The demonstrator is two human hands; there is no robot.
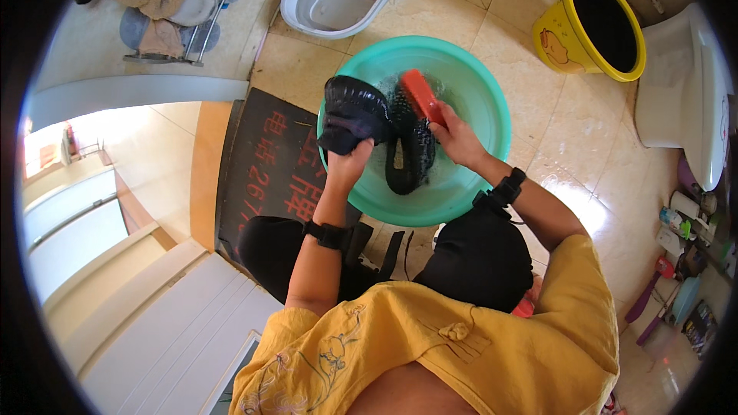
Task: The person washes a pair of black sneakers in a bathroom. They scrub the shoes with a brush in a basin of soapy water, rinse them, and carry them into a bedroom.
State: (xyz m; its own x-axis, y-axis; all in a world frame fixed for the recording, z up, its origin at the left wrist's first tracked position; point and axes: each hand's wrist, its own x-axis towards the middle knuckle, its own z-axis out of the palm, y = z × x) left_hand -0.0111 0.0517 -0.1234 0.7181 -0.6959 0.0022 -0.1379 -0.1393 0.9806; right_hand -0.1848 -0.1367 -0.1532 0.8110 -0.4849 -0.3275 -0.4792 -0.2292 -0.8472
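A green plastic basin stands on the floor in front of me, with suds inside. My left hand grips a dark shoe over the basin's left side. My right hand is closed around a red scrubbing brush, its bristles facing the shoes. A second black shoe lies in the basin, sole partly visible, between my hands. Whether the brush touches either shoe I cannot tell.
A dark doormat bearing writing lies left of the basin. Behind stands a grey-white tub. A yellow bucket and a white toilet are at the right. A slipper rack is upper left.
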